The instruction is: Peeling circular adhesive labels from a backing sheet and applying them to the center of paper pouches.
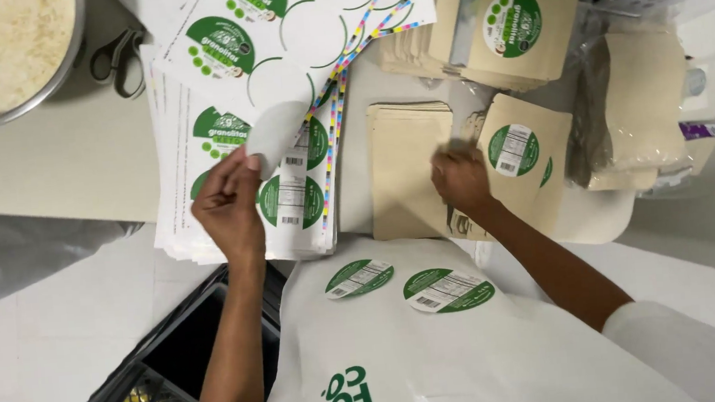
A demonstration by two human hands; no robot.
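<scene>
My left hand (228,204) pinches a round sticker (276,136) peeled up from the sticker sheets (199,128). My right hand (460,178) presses closed fingers on a labelled kraft pouch (518,167) beside a plain pouch stack (404,167). Two green stickers (359,277) sit on my apron. Bare surface (49,174) lies left.

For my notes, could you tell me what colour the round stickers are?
Green and white round stickers, clearest in the head view.
</scene>
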